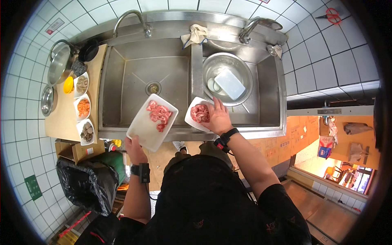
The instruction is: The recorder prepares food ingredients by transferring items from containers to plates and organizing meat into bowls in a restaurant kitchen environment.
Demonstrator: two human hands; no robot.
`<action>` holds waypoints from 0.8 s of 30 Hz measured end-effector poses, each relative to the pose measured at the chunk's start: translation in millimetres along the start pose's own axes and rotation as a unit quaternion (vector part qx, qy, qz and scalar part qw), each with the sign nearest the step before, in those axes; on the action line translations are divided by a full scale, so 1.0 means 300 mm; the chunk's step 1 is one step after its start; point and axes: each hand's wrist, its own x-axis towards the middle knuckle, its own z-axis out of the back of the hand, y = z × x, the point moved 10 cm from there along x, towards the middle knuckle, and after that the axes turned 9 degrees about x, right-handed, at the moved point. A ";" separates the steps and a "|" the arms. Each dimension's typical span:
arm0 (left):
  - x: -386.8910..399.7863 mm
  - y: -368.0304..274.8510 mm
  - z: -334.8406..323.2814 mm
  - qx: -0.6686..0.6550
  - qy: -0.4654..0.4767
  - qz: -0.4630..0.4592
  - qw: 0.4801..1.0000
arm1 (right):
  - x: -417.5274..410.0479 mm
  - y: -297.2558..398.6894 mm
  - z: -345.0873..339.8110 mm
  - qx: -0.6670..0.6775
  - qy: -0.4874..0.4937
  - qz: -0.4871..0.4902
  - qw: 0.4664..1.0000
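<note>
My left hand (136, 149) grips the near left corner of a white rectangular tray (144, 131), tilted over the front edge of the left sink basin. Pieces of raw red meat (160, 114) lie at its far right part. With my right hand (219, 117) I hold a small white bowl (196, 123) at the divider's front end, my fingers over its right side. A heap of raw meat (200, 113) fills that bowl, partly hidden by the fingers. Behind it, in the right basin, a large metal bowl (249, 72) contains a pale rectangular container (229, 83) and a small round white item.
Left of the sink (144, 133), a wooden board (67, 122) holds several white dishes of food, a yellow cup (68, 85) and metal bowls. Two faucets rise at the back. A cloth (196, 35) hangs over the divider. A black-lined bin (82, 186) stands below left.
</note>
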 end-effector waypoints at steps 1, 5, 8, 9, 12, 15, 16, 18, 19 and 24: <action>-0.002 0.004 0.002 0.000 -0.002 0.000 1.000 | 0.000 -0.031 -0.027 -0.021 0.032 -0.051 0.998; -0.024 -0.038 -0.011 -0.046 -0.017 -0.013 0.999 | -0.002 -0.104 -0.091 0.048 0.045 -0.064 0.996; -0.028 -0.051 -0.012 -0.056 -0.019 -0.022 0.998 | 0.008 -0.151 -0.131 0.043 0.011 -0.024 0.999; -0.028 -0.051 -0.009 -0.057 -0.023 -0.022 0.998 | 0.010 -0.162 -0.135 0.065 0.007 -0.030 0.997; -0.030 -0.044 0.010 -0.046 -0.025 -0.017 0.998 | 0.005 -0.136 -0.095 0.076 0.004 -0.024 0.997; -0.036 -0.054 -0.002 -0.036 -0.024 -0.022 0.999 | -0.016 -0.060 0.002 0.051 -0.009 -0.004 0.999; -0.036 -0.057 0.007 -0.035 -0.029 -0.023 0.999 | -0.021 -0.047 0.022 0.039 -0.024 0.002 0.999; -0.036 -0.063 0.000 0.036 -0.025 -0.022 0.999 | -0.020 -0.050 0.033 0.045 -0.064 0.011 0.997; -0.039 -0.065 -0.001 0.037 -0.027 -0.023 0.999 | -0.022 -0.038 0.049 0.061 -0.100 0.037 0.992; -0.050 -0.104 -0.019 -0.100 0.014 -0.055 0.993 | -0.036 0.110 0.203 0.114 -0.178 0.071 0.975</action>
